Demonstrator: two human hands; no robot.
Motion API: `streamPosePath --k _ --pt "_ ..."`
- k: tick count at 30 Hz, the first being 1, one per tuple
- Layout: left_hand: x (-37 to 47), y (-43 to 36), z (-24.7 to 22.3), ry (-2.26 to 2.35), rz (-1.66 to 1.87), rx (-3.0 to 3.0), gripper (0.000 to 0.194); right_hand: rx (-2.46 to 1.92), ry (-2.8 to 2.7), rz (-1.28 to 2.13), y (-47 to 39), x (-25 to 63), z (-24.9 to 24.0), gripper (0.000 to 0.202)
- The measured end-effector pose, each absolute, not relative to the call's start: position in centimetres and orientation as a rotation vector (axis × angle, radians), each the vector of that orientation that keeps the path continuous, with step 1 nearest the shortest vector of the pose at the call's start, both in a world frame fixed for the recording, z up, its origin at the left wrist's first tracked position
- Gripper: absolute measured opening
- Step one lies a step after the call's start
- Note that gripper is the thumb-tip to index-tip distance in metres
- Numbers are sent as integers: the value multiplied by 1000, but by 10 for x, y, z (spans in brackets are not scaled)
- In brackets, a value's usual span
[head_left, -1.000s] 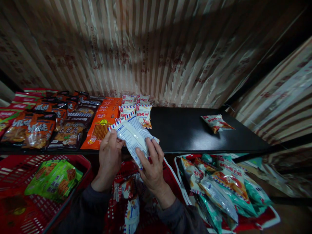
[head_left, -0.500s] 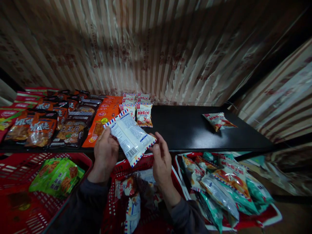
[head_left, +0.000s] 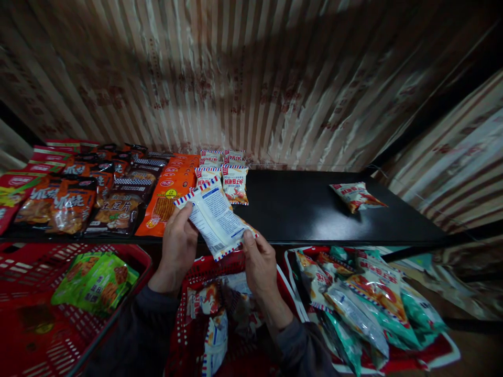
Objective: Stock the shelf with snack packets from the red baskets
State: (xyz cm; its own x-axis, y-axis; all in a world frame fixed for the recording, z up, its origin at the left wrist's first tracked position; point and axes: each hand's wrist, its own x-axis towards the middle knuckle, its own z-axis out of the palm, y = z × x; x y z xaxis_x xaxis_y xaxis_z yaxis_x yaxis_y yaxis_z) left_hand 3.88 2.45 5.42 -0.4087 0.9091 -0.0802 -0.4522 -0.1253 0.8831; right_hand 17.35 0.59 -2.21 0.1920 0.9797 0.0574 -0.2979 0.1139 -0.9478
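Note:
Between my two hands is a white snack bag (head_left: 217, 217) with red and blue striped ends, its printed back facing me. My left hand (head_left: 178, 246) grips its left edge near the upper corner. At the lower right corner, the thumb and fingers of my right hand (head_left: 260, 262) pinch the bag. It hangs tilted in front of the shelf edge, above the middle red basket (head_left: 188, 345). Just behind it on the shelf stand several similar small white bags (head_left: 234, 184), partly covered by the held one.
The black shelf (head_left: 291, 209) carries orange bags (head_left: 173, 191), dark potato-chip bags (head_left: 118, 207) and a lone white bag (head_left: 357, 196) lying at right. Below, a left basket (head_left: 137, 251) has green packets (head_left: 98, 283); a right basket (head_left: 428, 361) is piled with white and teal bags (head_left: 422, 309).
The bag has tilted slightly, its lower right corner coming down. My right fingers have closed in, with the thumb now over the bag's printed side. The view has shifted slightly.

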Motion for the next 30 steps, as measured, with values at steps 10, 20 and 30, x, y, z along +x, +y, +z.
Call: streamPosePath --k 10,20,30 --pt "42 18 75 1151 1657 577 3 -1058 -953 1079 4 176 -17 31" --pt "41 23 53 1030 1638 563 17 -1082 -1053 900 3 181 -15 27" --pt "47 16 45 1109 1590 742 35 -1117 -1036 631 6 189 -8 26"
